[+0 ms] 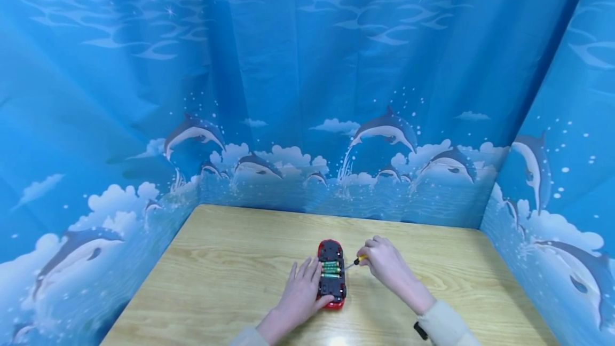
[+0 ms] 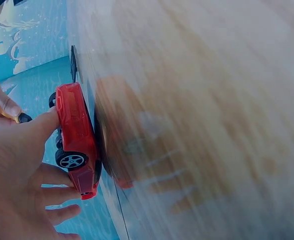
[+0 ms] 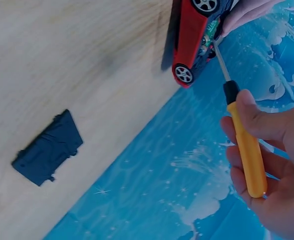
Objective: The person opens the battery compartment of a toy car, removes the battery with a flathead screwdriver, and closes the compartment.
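A red toy car [image 1: 334,303] lies upside down on the table, its black underside facing up. Green batteries [image 1: 330,269] sit side by side in its open compartment. My left hand [image 1: 302,290] rests on the car's left side, fingers extended and thumb [image 2: 47,122] touching its underside near one end. On the right, my right hand [image 1: 384,263] grips a screwdriver by its yellow handle [image 3: 250,160]. The screwdriver's metal shaft [image 3: 221,62] points into the compartment, with its tip at the batteries. Whether the tip touches one I cannot tell.
A dark plastic cover [image 3: 49,147] lies flat on the wooden table [image 1: 230,260], to the car's right; the head view does not show it. Blue curtains [image 1: 298,95] printed with dolphins hang behind the table and along both sides.
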`<move>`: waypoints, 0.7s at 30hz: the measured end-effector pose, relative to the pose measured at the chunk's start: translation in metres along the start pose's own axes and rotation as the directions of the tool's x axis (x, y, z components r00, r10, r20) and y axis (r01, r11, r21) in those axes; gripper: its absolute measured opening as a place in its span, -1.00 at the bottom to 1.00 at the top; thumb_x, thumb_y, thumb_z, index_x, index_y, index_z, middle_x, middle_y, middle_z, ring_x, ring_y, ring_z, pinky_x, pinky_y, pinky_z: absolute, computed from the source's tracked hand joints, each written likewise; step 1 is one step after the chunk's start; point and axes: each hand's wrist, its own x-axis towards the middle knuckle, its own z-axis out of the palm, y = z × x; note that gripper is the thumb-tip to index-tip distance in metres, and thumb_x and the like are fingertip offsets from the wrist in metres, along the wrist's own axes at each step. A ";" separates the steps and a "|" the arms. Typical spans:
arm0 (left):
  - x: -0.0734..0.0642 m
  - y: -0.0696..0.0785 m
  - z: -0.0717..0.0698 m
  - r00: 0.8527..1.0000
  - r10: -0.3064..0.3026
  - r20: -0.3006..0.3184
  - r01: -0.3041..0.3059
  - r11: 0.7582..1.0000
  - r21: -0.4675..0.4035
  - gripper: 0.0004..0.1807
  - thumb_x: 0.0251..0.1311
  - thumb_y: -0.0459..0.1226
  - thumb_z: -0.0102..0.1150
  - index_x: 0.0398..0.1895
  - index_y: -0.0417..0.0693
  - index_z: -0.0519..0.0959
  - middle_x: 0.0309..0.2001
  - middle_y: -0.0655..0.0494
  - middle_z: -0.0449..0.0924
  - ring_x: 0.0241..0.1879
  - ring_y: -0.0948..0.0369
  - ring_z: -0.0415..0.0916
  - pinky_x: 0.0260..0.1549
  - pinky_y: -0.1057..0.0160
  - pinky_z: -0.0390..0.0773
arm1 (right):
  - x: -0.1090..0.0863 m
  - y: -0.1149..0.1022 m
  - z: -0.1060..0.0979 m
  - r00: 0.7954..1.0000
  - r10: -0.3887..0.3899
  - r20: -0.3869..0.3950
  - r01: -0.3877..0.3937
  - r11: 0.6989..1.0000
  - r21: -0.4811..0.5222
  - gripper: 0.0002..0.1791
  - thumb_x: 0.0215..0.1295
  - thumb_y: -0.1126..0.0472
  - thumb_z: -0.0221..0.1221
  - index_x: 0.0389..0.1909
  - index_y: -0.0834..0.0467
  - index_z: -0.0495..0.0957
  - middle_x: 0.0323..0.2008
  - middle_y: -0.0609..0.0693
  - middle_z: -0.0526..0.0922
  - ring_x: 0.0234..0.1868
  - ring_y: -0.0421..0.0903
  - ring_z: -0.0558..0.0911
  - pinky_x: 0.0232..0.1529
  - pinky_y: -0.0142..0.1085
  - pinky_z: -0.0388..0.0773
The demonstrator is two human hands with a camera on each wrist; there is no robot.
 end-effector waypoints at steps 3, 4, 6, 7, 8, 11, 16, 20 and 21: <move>0.000 0.000 0.000 1.000 -0.001 0.004 0.001 1.000 0.002 -0.08 0.26 0.30 0.14 0.40 -0.26 0.41 0.41 -0.16 0.39 0.40 -0.10 0.33 0.38 -0.21 0.31 | 0.004 -0.003 -0.002 0.999 -0.037 0.034 0.038 0.999 -0.033 -0.81 -0.14 0.22 0.58 -0.48 0.08 0.76 -0.49 -0.12 0.66 -0.42 -0.11 0.53 -0.36 -0.24 0.54; 0.000 0.000 0.000 1.000 0.000 0.002 0.000 1.000 0.002 -0.08 0.25 0.29 0.14 0.40 -0.26 0.41 0.41 -0.16 0.39 0.40 -0.10 0.33 0.38 -0.21 0.31 | 0.006 -0.004 -0.002 0.998 -0.046 0.043 0.048 0.998 -0.041 -0.81 -0.15 0.21 0.58 -0.49 0.08 0.76 -0.50 -0.12 0.66 -0.42 -0.11 0.53 -0.37 -0.25 0.53; 0.000 0.001 0.000 1.000 0.000 -0.001 0.000 1.000 0.000 -0.08 0.25 0.29 0.15 0.40 -0.26 0.41 0.41 -0.16 0.39 0.40 -0.10 0.33 0.38 -0.20 0.31 | 0.008 -0.006 -0.003 0.997 -0.060 0.058 0.063 0.996 -0.055 -0.80 -0.17 0.21 0.59 -0.50 0.08 0.76 -0.51 -0.11 0.66 -0.43 -0.11 0.52 -0.37 -0.25 0.53; 0.000 0.001 -0.001 1.000 0.000 -0.003 0.000 1.000 0.001 -0.08 0.25 0.29 0.15 0.40 -0.27 0.41 0.41 -0.16 0.39 0.39 -0.10 0.33 0.38 -0.20 0.32 | 0.009 -0.007 -0.003 0.996 -0.063 0.064 0.067 0.996 -0.061 -0.80 -0.18 0.21 0.59 -0.51 0.08 0.76 -0.51 -0.11 0.65 -0.44 -0.11 0.52 -0.38 -0.26 0.52; 0.000 0.001 -0.001 1.000 0.000 -0.004 0.000 1.000 0.000 -0.08 0.25 0.29 0.16 0.40 -0.27 0.41 0.41 -0.16 0.39 0.39 -0.09 0.33 0.38 -0.20 0.31 | 0.010 -0.008 -0.004 0.995 -0.066 0.069 0.070 0.995 -0.066 -0.80 -0.19 0.21 0.59 -0.52 0.08 0.76 -0.52 -0.10 0.65 -0.45 -0.11 0.51 -0.39 -0.27 0.51; 0.000 0.000 -0.001 1.000 -0.002 0.001 0.002 1.000 -0.003 -0.08 0.25 0.29 0.15 0.40 -0.27 0.41 0.41 -0.16 0.38 0.40 -0.09 0.32 0.38 -0.20 0.31 | 0.012 -0.012 -0.004 0.994 -0.073 0.075 0.079 0.993 -0.084 -0.81 -0.20 0.22 0.58 -0.55 0.08 0.74 -0.54 -0.10 0.63 -0.47 -0.12 0.49 -0.42 -0.30 0.47; 0.000 0.000 -0.002 1.000 -0.006 0.012 0.006 1.000 -0.011 -0.06 0.25 0.30 0.14 0.40 -0.28 0.41 0.42 -0.17 0.37 0.41 -0.10 0.31 0.39 -0.20 0.30 | 0.018 -0.017 -0.003 0.992 -0.085 0.089 0.096 0.987 -0.129 -0.80 -0.21 0.23 0.58 -0.60 0.06 0.71 -0.57 -0.09 0.58 -0.49 -0.11 0.47 -0.45 -0.30 0.43; 0.000 0.000 -0.002 1.000 -0.005 0.009 0.005 1.000 -0.013 -0.07 0.24 0.29 0.16 0.40 -0.28 0.41 0.41 -0.17 0.38 0.40 -0.10 0.32 0.39 -0.20 0.30 | 0.022 -0.021 -0.004 0.990 -0.076 0.121 0.095 0.983 -0.155 -0.78 -0.24 0.23 0.59 -0.62 0.06 0.69 -0.58 -0.09 0.56 -0.49 -0.11 0.46 -0.44 -0.29 0.44; 0.000 0.000 -0.002 1.000 -0.005 0.008 0.005 1.000 -0.014 -0.07 0.24 0.28 0.17 0.40 -0.28 0.41 0.41 -0.17 0.39 0.40 -0.10 0.32 0.39 -0.20 0.30 | 0.023 -0.022 -0.004 0.989 -0.071 0.129 0.092 0.983 -0.161 -0.77 -0.24 0.23 0.60 -0.63 0.06 0.69 -0.58 -0.09 0.55 -0.49 -0.11 0.46 -0.43 -0.29 0.44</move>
